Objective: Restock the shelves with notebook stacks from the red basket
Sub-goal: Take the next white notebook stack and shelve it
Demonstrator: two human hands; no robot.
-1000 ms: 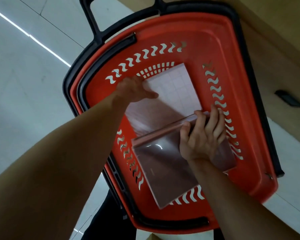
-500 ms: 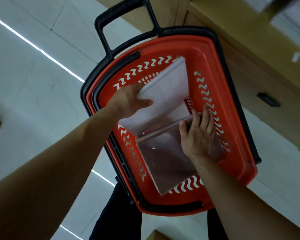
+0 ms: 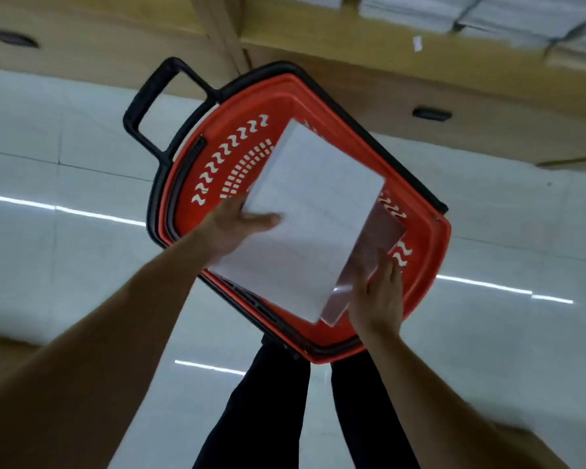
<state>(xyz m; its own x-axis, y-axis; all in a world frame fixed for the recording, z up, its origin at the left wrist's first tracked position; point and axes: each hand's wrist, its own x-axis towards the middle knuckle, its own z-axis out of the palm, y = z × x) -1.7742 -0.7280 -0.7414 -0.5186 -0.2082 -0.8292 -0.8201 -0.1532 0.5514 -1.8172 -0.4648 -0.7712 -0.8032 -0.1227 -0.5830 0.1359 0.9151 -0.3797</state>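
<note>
Your left hand [image 3: 232, 228] grips the white stack [image 3: 312, 214], thumb on top, held tilted above the red basket [image 3: 427, 265], your right hand [image 3: 378, 296] rests with straight fingers on the pink stack [image 3: 376, 238], partly under the white one, more stacks [image 3: 420, 10] on the shelf [image 3: 352, 59] behind.

Notebook stack [image 3: 312, 211] in left hand [image 3: 234, 228] over red basket [image 3: 427, 265]
</note>
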